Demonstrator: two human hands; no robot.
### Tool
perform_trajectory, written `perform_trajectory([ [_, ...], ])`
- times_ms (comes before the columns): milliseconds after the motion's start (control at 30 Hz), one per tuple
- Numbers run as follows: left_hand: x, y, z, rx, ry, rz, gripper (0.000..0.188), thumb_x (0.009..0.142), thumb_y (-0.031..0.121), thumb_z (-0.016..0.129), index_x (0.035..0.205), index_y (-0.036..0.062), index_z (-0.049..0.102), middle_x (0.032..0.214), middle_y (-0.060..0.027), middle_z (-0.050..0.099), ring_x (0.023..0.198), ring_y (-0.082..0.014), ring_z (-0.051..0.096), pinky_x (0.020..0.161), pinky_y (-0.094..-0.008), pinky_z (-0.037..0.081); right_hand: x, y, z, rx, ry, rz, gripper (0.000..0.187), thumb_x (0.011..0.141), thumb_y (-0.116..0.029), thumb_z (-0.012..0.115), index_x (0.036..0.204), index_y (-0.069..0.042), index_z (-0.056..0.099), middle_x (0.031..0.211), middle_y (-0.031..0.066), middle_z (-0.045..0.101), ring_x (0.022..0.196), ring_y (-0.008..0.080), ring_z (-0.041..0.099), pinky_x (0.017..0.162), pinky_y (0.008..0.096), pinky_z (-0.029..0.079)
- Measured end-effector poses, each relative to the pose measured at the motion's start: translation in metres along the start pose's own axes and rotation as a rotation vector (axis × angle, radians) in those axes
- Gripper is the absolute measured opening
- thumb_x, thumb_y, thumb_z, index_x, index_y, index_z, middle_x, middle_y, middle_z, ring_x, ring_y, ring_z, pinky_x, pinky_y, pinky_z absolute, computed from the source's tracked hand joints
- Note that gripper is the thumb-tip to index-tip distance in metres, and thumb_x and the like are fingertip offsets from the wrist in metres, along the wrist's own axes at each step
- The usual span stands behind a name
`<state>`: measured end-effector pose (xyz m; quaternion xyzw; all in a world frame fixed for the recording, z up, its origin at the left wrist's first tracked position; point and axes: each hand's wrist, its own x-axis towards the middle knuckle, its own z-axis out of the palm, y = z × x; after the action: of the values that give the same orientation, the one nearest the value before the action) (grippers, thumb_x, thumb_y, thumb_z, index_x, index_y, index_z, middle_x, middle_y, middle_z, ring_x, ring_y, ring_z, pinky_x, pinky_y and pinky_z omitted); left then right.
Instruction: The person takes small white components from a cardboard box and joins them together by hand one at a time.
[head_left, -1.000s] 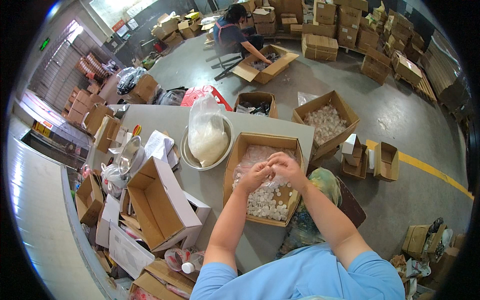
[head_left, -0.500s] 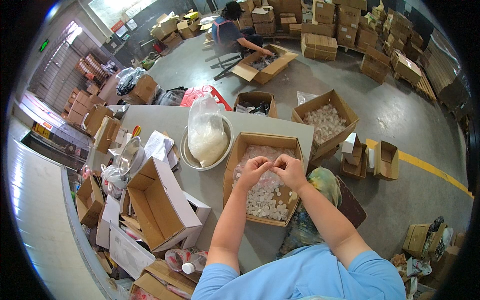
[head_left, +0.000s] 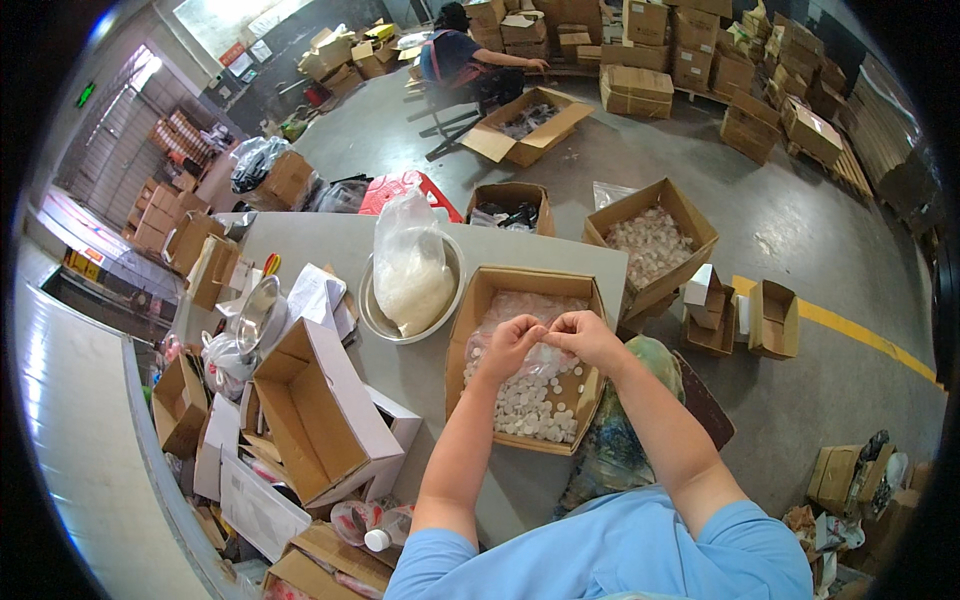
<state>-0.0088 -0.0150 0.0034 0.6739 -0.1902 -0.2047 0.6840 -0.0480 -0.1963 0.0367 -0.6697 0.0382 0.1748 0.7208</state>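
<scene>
My left hand [head_left: 512,346] and my right hand [head_left: 588,340] meet fingertip to fingertip over a shallow cardboard box [head_left: 461,352]. Both are pinched closed; whatever lies between the fingertips is too small and covered to make out. Below them, many small white discs [head_left: 535,412] lie loose in the near part of the box. A clear plastic bag [head_left: 530,303] is spread in its far part, partly behind my fingers.
Left of the box stands a metal basin [head_left: 374,318] holding a plastic bag of white material [head_left: 412,275]. An open white carton [head_left: 325,420] is farther left. Beyond the table's right edge sits a carton of small clear pieces [head_left: 650,245]. A co-worker [head_left: 455,60] sits at the back.
My hands stay over the box, fingertips still together, with only a slight shift of the right hand. The co-worker has drawn a hand out of the far carton and stretched that arm out.
</scene>
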Motion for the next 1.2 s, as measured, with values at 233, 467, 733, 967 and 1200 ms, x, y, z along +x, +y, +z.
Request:
perform_trajectory([
  [233,0.000,0.002,0.000,0.044,-0.016,0.003,0.012,0.092,0.013,0.057,0.088,0.0019,0.059,0.077,0.0034,0.055,0.071,-0.0041,0.047,0.064,-0.0193,0.039,0.003,0.000,-0.005,-0.029,-0.015,0.008,0.025,0.078,-0.022,0.074,0.069,-0.006,0.057,0.061,-0.0021,0.053,0.051,0.0060,0.046,0.046,0.0222,0.038],
  [467,0.007,-0.012,-0.002,0.204,0.217,0.012,0.015,0.088,0.014,0.061,0.097,0.0029,0.058,0.079,-0.0009,0.056,0.076,-0.0112,0.052,0.069,-0.0247,0.043,0.026,-0.024,-0.069,0.138,0.616,-0.314,0.006,0.081,-0.005,0.065,0.083,0.001,0.063,0.068,0.0026,0.061,0.056,0.0083,0.054,0.050,0.0235,0.045],
  [733,0.000,-0.012,0.020,1.021,-0.052,0.268,0.041,0.076,0.020,0.070,0.115,0.0110,0.058,0.121,-0.0088,0.049,0.116,-0.0302,0.042,0.089,-0.0436,0.038,0.016,0.000,-0.085,-0.210,0.673,-0.381,0.031,0.082,-0.015,0.067,0.108,-0.001,0.058,0.086,0.0053,0.062,0.071,0.0125,0.059,0.062,0.0274,0.048],
  [967,-0.006,-0.035,0.036,1.278,-0.201,0.298,0.043,0.077,0.020,0.065,0.119,0.0187,0.055,0.121,-0.0016,0.050,0.115,-0.0231,0.043,0.088,-0.0428,0.032,-0.042,-0.013,0.006,-0.934,-0.444,-0.222,0.023,0.078,-0.021,0.061,0.091,-0.002,0.064,0.082,0.0178,0.065,0.077,0.0341,0.063,0.071,0.0377,0.051],
  [1200,-0.001,-0.035,0.038,1.185,-0.142,0.185,0.019,0.076,0.017,0.065,0.095,0.0133,0.062,0.102,-0.0045,0.056,0.104,-0.0241,0.049,0.084,-0.0416,0.035,-0.046,0.036,0.056,-1.507,-0.603,-0.010,0.032,0.071,-0.015,0.064,0.100,-0.004,0.063,0.101,0.0159,0.064,0.085,0.0301,0.065,0.068,0.0408,0.053],
])
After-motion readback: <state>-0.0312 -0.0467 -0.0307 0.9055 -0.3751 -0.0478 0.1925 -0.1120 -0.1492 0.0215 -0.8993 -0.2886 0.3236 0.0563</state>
